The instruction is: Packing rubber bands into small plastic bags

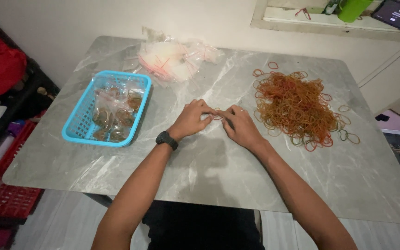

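surface: grey marble table (pixel 200 171), pale wall behind | left hand (pixel 191 118) and right hand (pixel 240 125) at table's centre, fingers pinched together on few rubber bands (pixel 215 113) | band heap (pixel 297 107) right | blue basket (pixel 80 125) of filled bags left | empty bags (pixel 172 59) at far edge

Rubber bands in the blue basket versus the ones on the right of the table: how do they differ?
The rubber bands in the blue basket are sealed in small clear bags; the loose pile lies bare on the marble table. The bagged ones form small separate bundles; the pile is one wide tangle with strays around it. Both hold mixed orange, red and brownish bands.
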